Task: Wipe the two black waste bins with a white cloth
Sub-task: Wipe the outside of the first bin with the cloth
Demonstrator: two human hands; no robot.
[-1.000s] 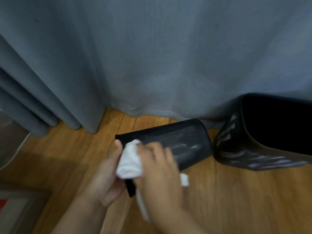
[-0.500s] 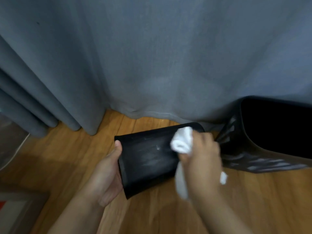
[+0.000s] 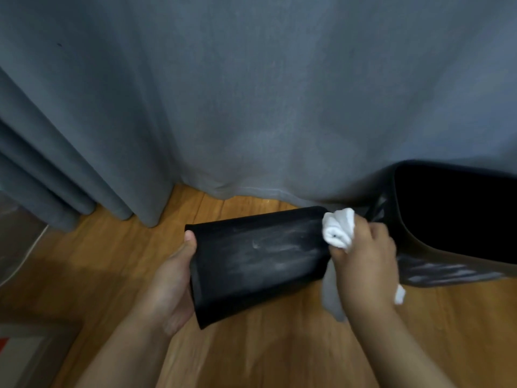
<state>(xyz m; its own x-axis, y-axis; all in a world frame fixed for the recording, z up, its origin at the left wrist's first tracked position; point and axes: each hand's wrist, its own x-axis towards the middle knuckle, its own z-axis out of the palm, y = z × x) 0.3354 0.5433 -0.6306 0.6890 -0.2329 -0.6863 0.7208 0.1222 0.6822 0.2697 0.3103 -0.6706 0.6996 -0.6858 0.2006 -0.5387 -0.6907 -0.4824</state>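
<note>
At frame centre the left hand (image 3: 170,287) grips the tipped smaller bin (image 3: 260,261) to steady it, while the right hand (image 3: 366,264) pinches the bunched white cloth (image 3: 338,231) against its far end, beside the larger bin (image 3: 453,219).

No legible text, label, brand, number or sign appears on any surface in the head view.
</note>
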